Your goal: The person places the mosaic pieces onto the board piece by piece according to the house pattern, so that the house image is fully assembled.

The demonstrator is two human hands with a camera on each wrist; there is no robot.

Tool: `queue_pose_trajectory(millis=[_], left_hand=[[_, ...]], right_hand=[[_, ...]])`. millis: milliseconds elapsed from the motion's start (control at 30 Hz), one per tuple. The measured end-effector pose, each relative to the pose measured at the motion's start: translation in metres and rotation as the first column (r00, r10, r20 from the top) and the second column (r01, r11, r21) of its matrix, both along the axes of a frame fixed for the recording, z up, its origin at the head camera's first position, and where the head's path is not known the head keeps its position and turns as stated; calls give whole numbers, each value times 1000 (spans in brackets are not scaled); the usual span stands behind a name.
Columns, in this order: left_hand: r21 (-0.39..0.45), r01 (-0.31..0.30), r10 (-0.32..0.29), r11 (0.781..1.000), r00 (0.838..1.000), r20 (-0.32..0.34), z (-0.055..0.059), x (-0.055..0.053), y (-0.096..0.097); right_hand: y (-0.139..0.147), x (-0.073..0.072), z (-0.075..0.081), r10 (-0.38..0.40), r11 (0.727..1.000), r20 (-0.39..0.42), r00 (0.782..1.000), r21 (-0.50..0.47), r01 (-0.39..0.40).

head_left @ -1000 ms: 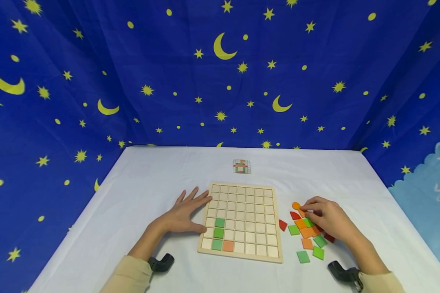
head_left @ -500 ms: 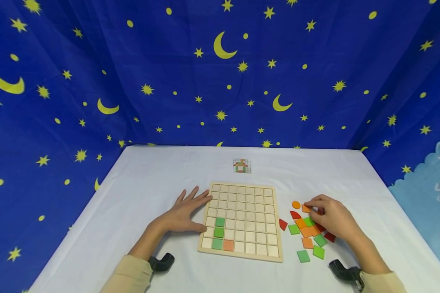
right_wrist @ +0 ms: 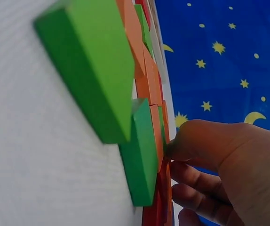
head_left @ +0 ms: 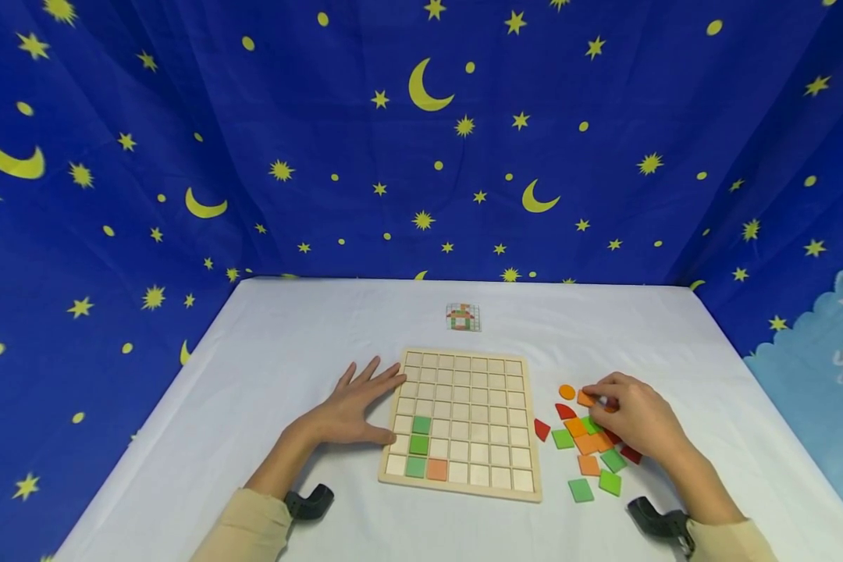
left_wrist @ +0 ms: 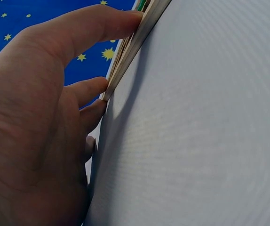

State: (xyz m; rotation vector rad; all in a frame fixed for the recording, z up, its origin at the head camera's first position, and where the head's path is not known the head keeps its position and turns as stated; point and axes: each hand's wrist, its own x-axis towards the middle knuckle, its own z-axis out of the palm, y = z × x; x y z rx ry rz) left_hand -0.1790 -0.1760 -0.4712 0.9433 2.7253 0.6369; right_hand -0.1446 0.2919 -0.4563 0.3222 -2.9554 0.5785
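A pale wooden grid board (head_left: 471,495) lies on the white table, with three green square tiles (head_left: 419,445) in a column and one salmon tile (head_left: 437,469) beside the lowest. Spread along the board's left edge, my left hand (head_left: 347,410) touches the frame with thumb and fingertips. My right hand (head_left: 635,414) bends over a loose pile of tiles, its index finger and thumb pinching an orange square tile (head_left: 585,398) at the pile's far side. In the right wrist view, the thumb (right_wrist: 191,141) covers part of the pile, behind a green tile (right_wrist: 142,150).
Green, orange and red pieces (head_left: 586,443) lie overlapping right of the board. An orange disc (head_left: 567,393) and a red piece (head_left: 542,430) sit at the pile's edge. Behind the board is a small pattern card (head_left: 463,318). A starry blue curtain (head_left: 421,156) surrounds the table.
My right hand has shifted slightly right, and the orange square tile at its fingertips now shows more, apart from the disc. My left hand and the board have stayed in place.
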Motion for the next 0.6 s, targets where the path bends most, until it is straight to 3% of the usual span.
queue_pose_trajectory(millis=[600], left_hand=[[-1,-4,4,1000,1000,9,1,0,1]], right_hand=[[-2,1,2,27,997,32,999,-71,-25]])
